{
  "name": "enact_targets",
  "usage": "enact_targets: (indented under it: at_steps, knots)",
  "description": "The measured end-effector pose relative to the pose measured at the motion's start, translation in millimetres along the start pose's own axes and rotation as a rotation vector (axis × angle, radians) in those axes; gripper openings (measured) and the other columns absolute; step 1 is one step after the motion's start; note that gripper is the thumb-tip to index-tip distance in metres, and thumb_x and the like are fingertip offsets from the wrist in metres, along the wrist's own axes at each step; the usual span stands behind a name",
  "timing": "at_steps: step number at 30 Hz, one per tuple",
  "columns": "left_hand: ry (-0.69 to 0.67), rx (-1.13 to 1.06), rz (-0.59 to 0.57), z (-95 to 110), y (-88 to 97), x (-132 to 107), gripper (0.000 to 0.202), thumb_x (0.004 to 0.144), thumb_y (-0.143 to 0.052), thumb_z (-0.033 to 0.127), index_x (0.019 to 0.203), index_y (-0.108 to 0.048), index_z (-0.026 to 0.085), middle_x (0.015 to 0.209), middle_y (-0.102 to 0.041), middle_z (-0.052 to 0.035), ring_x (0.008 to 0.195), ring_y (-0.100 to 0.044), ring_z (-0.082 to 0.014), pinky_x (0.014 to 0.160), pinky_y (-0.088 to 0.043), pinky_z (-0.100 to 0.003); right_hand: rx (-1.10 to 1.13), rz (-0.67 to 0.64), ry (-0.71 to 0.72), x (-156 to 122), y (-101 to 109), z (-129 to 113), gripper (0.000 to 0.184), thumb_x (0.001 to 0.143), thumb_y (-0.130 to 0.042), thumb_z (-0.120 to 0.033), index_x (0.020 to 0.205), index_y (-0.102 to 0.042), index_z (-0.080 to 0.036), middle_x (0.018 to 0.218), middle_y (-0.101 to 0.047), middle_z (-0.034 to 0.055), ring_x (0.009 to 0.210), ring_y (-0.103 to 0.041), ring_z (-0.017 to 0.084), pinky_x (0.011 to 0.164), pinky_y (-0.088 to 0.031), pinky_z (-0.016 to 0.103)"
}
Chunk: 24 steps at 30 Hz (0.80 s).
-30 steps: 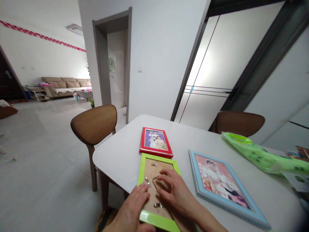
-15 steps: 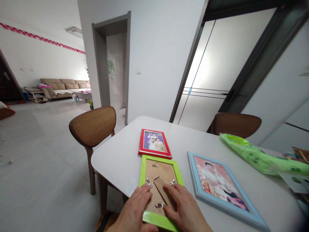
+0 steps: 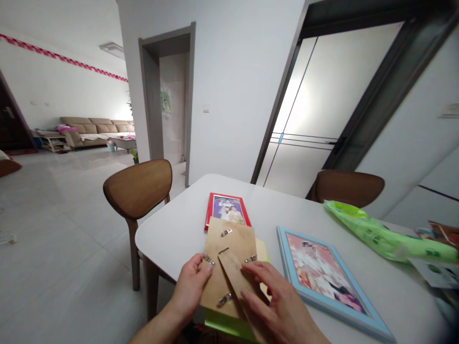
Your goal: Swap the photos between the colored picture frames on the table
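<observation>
A brown backing board (image 3: 225, 253) with small metal clips and a fold-out stand is tilted up off a green picture frame (image 3: 229, 325) near the table's front edge. My left hand (image 3: 190, 286) grips the board's left edge, thumb on top. My right hand (image 3: 276, 306) rests with fingers on the board's stand and right side. Part of a pale sheet shows under the board at the right. Just beyond lies a red frame (image 3: 226, 209) with a photo, partly covered by the lifted board.
A blue frame (image 3: 322, 277) with a photo lies to the right on the white table (image 3: 172, 229). A green plastic bag (image 3: 380, 234) lies at the far right. Two wooden chairs (image 3: 138, 188) stand at the table's left and far side.
The backing board has come up out of the green frame. My left hand shifted from pressing on the frame to gripping the board's edge; my right hand stays on the stand.
</observation>
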<state>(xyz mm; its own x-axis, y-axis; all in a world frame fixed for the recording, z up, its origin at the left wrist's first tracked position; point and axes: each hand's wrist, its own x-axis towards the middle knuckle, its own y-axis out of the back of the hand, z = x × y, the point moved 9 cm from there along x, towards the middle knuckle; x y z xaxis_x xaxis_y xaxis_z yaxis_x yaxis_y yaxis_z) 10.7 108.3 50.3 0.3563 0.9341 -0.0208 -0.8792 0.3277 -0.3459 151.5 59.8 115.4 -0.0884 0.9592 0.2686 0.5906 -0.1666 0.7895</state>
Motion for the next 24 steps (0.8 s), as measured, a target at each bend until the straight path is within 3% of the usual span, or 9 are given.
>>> enact_targets:
  at_steps: [4, 7, 10, 13, 18, 21, 24]
  knots:
    - [0.086, -0.025, 0.079, -2, 35.4, -1, 0.027, 0.069, -0.058, 0.033, 0.085, -0.050, 0.014, 0.076, -0.064, -0.0042, 0.065, -0.061, -0.0192, 0.058, -0.045, -0.026, -0.061, 0.068, -0.163, -6, 1, 52, 0.038, 0.076, -0.041, -0.040, 0.103, -0.054, -0.017, 0.091, -0.059, 0.0089, 0.071, -0.056, 0.017, 0.066, -0.046, 0.030]
    - [0.107, 0.005, 0.091, -8, 44.6, -4, 0.026, 0.069, -0.058, 0.035, 0.083, -0.051, 0.014, 0.074, -0.064, -0.0041, 0.064, -0.061, -0.0191, 0.058, -0.045, -0.026, -0.120, 0.005, -0.219, -10, -12, 79, 0.041, 0.077, -0.039, -0.041, 0.102, -0.055, -0.013, 0.088, -0.060, 0.0104, 0.076, -0.057, 0.019, 0.071, -0.045, 0.032]
    - [0.111, 0.048, 0.106, -12, 43.6, -4, 0.027, 0.069, -0.056, 0.037, 0.083, -0.051, 0.014, 0.075, -0.064, -0.0038, 0.066, -0.061, -0.0192, 0.057, -0.045, -0.026, -0.202, -0.036, -0.083, -9, -25, 66, 0.038, 0.077, -0.039, -0.036, 0.104, -0.055, -0.015, 0.105, -0.056, 0.0125, 0.098, -0.051, 0.022, 0.084, -0.039, 0.035]
    - [0.096, 0.114, 0.142, -7, 54.5, -3, 0.028, 0.071, -0.054, 0.040, 0.084, -0.051, 0.015, 0.076, -0.064, -0.0021, 0.066, -0.060, -0.0185, 0.057, -0.045, -0.025, -0.272, -0.129, 0.044, -11, -38, 44, 0.030, 0.076, -0.041, -0.028, 0.099, -0.058, -0.019, 0.111, -0.054, 0.0101, 0.105, -0.046, 0.024, 0.087, -0.034, 0.040]
    - [0.071, 0.300, 0.269, 9, 112.6, -1, 0.027, 0.069, -0.054, 0.040, 0.082, -0.052, 0.016, 0.072, -0.064, -0.0003, 0.065, -0.060, -0.0181, 0.057, -0.044, -0.024, -0.242, -0.189, 0.125, -18, -45, 37, 0.024, 0.076, -0.040, -0.022, 0.086, -0.061, -0.022, 0.105, -0.058, 0.0063, 0.104, -0.047, 0.022, 0.087, -0.033, 0.039]
    - [0.065, 0.440, 0.337, 11, 143.1, 1, 0.029, 0.068, -0.053, 0.038, 0.085, -0.053, 0.015, 0.070, -0.063, -0.0018, 0.066, -0.060, -0.0196, 0.057, -0.045, -0.025, -0.253, -0.084, 0.070, -17, -37, 54, 0.029, 0.075, -0.041, -0.026, 0.097, -0.059, -0.019, 0.107, -0.057, 0.0093, 0.103, -0.048, 0.022, 0.087, -0.034, 0.038]
    - [0.028, 0.595, 0.404, 11, 158.4, 6, 0.040, 0.068, -0.051, 0.033, 0.103, -0.046, 0.013, 0.074, -0.062, -0.0022, 0.068, -0.060, -0.0200, 0.058, -0.045, -0.027, -0.324, 0.038, -0.110, -11, -22, 80, 0.038, 0.075, -0.041, -0.029, 0.105, -0.055, -0.011, 0.108, -0.055, 0.0149, 0.101, -0.049, 0.024, 0.089, -0.034, 0.037]
